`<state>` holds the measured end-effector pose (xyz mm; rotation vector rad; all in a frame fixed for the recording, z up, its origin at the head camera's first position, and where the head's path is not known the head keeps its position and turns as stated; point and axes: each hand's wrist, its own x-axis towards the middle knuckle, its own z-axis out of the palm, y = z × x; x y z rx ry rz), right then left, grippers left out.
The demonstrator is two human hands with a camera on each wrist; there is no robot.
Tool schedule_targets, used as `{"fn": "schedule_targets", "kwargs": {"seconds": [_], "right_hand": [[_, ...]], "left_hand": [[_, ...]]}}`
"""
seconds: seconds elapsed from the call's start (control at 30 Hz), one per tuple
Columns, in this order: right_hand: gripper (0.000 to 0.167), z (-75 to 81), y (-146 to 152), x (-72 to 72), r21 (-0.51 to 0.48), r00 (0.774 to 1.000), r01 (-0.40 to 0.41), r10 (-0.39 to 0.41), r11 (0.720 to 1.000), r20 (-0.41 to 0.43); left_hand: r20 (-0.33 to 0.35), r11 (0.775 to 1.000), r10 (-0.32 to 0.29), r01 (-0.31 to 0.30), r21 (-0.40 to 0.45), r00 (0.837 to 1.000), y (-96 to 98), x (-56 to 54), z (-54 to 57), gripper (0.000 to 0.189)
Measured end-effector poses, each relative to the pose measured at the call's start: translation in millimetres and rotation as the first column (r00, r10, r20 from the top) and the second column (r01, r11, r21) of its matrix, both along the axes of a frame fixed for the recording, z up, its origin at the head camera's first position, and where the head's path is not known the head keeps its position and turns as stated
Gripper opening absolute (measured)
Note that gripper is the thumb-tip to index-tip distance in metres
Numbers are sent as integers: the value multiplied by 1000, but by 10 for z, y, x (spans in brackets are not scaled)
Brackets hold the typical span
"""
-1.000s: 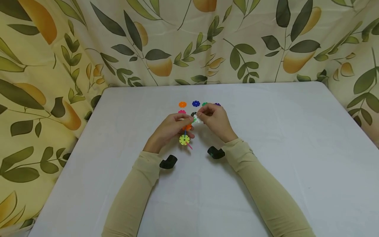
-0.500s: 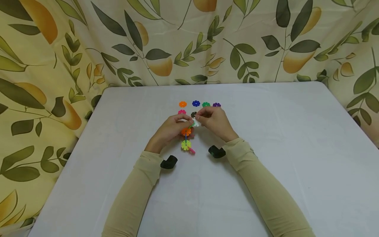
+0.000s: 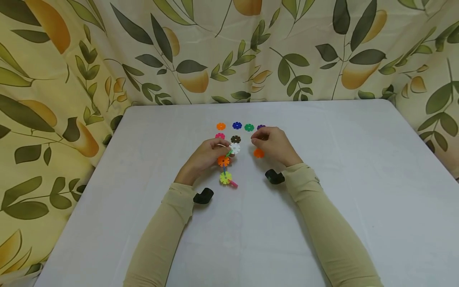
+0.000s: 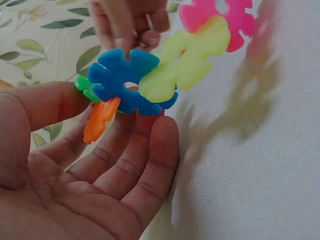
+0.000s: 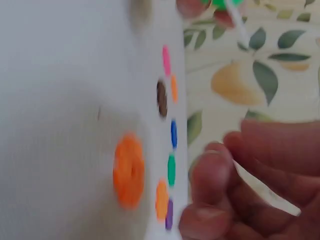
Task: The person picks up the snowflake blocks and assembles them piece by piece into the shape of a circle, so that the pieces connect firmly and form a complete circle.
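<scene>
My left hand [image 3: 206, 157] pinches a chain of notched plastic discs near its green disc [image 4: 86, 89]. At the upper end is a white disc [image 3: 234, 148]; below hang an orange disc [image 3: 223, 161], a blue disc [image 4: 112, 65], a yellow disc [image 3: 225, 178] and a pink disc [image 3: 233, 184]. Slotted together at angles, they hang above the table. My right hand [image 3: 276, 145] is apart from the chain, fingers loosely bent with nothing seen between them. Just below those fingers lies a loose orange disc [image 3: 258, 153]. A purple disc [image 3: 261, 127] is partly covered by the hand.
Loose discs lie on the white table [image 3: 322, 219] beyond the hands: orange [image 3: 220, 126], dark blue [image 3: 237, 125], green [image 3: 249, 127], pink [image 3: 220, 136] and brown [image 3: 235, 139]. Another orange disc [image 5: 161, 202] shows in the right wrist view. A leaf-patterned cloth [image 3: 229, 52] hangs behind.
My right hand has left the white disc and moved right, uncovering the loose orange disc. The white disc stays on the chain in my left hand, which has shifted slightly lower.
</scene>
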<state>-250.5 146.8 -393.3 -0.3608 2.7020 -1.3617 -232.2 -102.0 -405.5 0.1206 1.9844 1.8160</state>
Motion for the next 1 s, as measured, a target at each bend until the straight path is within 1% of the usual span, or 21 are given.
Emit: {"fn": "schedule_targets", "kwargs": {"seconds": [0.1,0.2,0.3,0.37,0.5,0.67,0.87,1.0], "right_hand": [[18,-21,62,-33,92,999,-36,33,995,28],[19,-36,101,-49,175,996,-81,72,981,54],[19,-39,127,-49,235,990,-137,124,962,71],[18,-42,139,-52,258,985,-171,155,951,80],[20,-33,147,-54,278,977,-213,197,937,84],[24,-27,135,-49,296,974,-225,210,928,84],[27,-20,126,-29,295,981,-190,167,936,102],[26,-45,131,-30,272,984,-173,156,947,82]], "left_hand": [[3,1000,-1,1,-25,1000,-6,-8,0,29],[4,999,-4,4,-48,1000,-12,-12,8,31],[0,998,-10,10,-64,1000,-20,-15,11,30],[-6,997,-13,12,-70,1000,-29,-15,10,29],[-20,996,-22,20,-82,1000,-46,-10,23,27],[-27,997,-25,23,-72,999,-52,-4,40,26],[-25,998,-25,23,-59,999,-59,-15,32,27],[-17,998,-23,22,-65,1000,-65,-16,23,28]]}}
